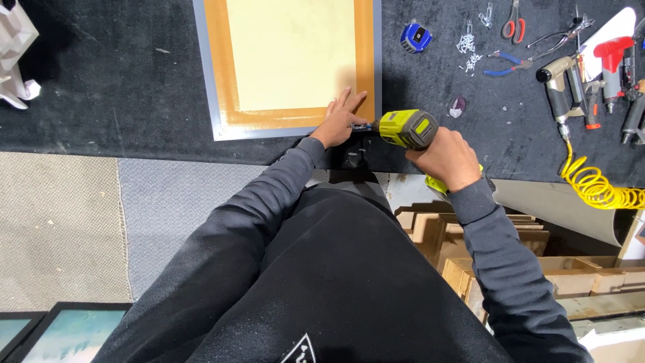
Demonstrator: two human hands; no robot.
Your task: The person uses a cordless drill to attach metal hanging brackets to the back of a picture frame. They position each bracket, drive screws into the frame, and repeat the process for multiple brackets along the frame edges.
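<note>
A black workbench (pixel 134 81) fills the upper part of the view, covered in dark cloth. On it lies a picture frame (pixel 289 64) face down, with a grey rim, a brown tape border and a pale yellow backing, its near right corner close to the table edge. Below the bench, grey carpet (pixel 60 228) covers the floor on the left, and stacked cardboard pieces (pixel 470 249) sit on the right.

The person's right hand (pixel 447 158) is wrapped tight around the grip of a lime-green cordless drill (pixel 408 128), which lies horizontal with its nose pointing left at the near right corner of the frame. The left hand (pixel 342 117) rests flat on that corner, fingers spread and extended over the brown tape, thumb side close to the drill's tip; it grips nothing that can be seen.

Further right on the bench a coiled yellow air hose (pixel 598 188) leads to a grey air gun (pixel 556 87). Near it lie blue-handled pliers (pixel 505 64), red-handled scissors (pixel 514 23) and a blue tape measure (pixel 415 37).
</note>
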